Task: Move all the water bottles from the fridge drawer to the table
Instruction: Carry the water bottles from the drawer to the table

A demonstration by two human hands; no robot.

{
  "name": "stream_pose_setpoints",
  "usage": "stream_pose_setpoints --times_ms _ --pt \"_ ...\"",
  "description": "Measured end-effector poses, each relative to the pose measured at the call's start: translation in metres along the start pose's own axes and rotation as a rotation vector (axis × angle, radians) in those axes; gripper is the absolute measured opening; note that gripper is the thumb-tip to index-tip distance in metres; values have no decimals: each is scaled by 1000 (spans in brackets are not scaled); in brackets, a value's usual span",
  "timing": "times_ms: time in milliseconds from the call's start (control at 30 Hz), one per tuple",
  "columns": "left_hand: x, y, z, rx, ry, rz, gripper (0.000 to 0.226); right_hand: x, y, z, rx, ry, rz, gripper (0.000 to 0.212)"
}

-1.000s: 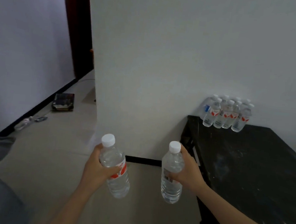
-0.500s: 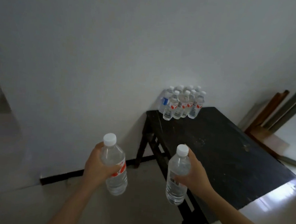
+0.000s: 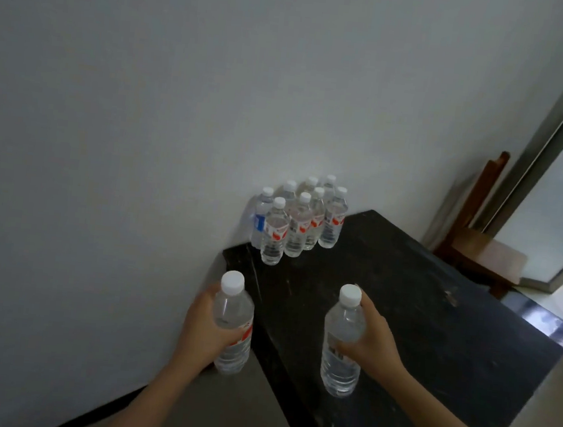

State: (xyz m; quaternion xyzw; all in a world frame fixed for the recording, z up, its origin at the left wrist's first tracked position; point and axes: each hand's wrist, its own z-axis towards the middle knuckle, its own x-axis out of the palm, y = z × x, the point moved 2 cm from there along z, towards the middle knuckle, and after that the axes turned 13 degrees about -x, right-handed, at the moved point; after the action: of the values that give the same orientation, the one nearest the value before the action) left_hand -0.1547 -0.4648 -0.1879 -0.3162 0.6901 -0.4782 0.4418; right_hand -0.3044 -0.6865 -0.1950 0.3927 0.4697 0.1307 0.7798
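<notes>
A person's left hand [image 3: 205, 333] was clamped around a clear plastic water bottle with a white cap and red label [image 3: 232, 325], held upright just off the near left edge of the black, scuffed wooden bench [image 3: 433, 331]. The right hand [image 3: 372, 342] gripped a second clear, white-capped plastic bottle [image 3: 342, 350] above the bench's near end. A tight cluster of upright capped water bottles [image 3: 301, 222] stood at the bench's far left corner, against the white wall [image 3: 143, 131]. The left bottle, set down where it hung, would likely have missed the bench and dropped to the floor. Either bottle pushed in fast could have toppled the packed cluster.
</notes>
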Motion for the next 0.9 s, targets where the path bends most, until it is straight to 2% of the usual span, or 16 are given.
stream_pose_setpoints --times_ms 167,233,333,400,500,533,600,767,900 --pt "43 1 51 -30 -8 4 44 -1 -45 38 72 -21 6 105" --pt "55 0 66 -29 -14 8 47 0 -58 43 98 -31 3 104" --pt "72 0 95 -70 62 29 54 2 -77 56 154 -58 5 102" --pt "82 4 120 -67 59 52 45 5 -89 66 179 -83 1 101" --pt "109 36 184 -94 37 108 74 10 -101 89 231 -102 -34 87" --pt "120 47 207 -82 28 161 72 13 -106 98 237 -112 -51 79" --pt "127 22 221 -32 23 227 68 16 -111 116 260 -131 -75 65" --pt "147 -6 256 14 79 172 65 31 -119 174 354 -129 -102 57" --pt "161 -8 271 96 80 132 58 49 -117 218 374 -203 -51 57"
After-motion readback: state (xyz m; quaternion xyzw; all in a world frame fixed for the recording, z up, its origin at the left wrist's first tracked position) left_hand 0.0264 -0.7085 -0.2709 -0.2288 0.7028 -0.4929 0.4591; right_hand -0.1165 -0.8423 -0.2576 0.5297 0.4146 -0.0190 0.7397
